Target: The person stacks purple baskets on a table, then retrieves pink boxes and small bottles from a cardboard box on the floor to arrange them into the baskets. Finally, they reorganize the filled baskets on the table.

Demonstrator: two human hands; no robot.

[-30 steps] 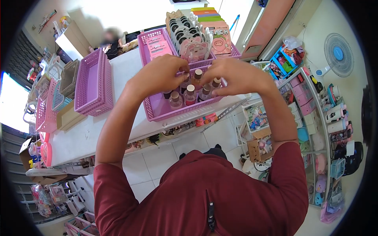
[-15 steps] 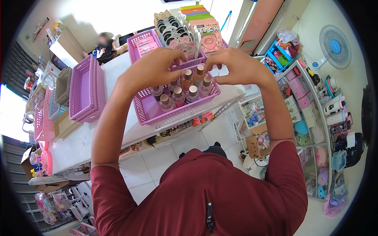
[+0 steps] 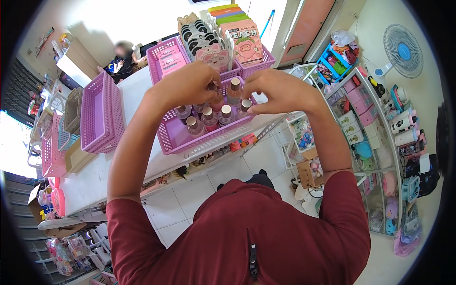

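A small shop's stockroom: pink baskets (image 3: 101, 112) of face masks (image 3: 214, 40) top centre, a rack (image 3: 380, 137) crammed with trinkets at right, packaged goods lower left.

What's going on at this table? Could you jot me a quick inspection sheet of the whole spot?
Surface: white table, crowded with baskets.
Job's things: small capped bottles standing upright in a purple basket at the table's near edge.
Clutter: an empty purple basket to the left; more baskets behind hold pink packets and animal-face packs.
Hands: left hand and right hand are both over the bottles, fingers curled at the caps; the exact grip is hidden.
Cables: nothing seen.
Surroundings: shelves of small goods on the right, a fan, and another person seated beyond the table.
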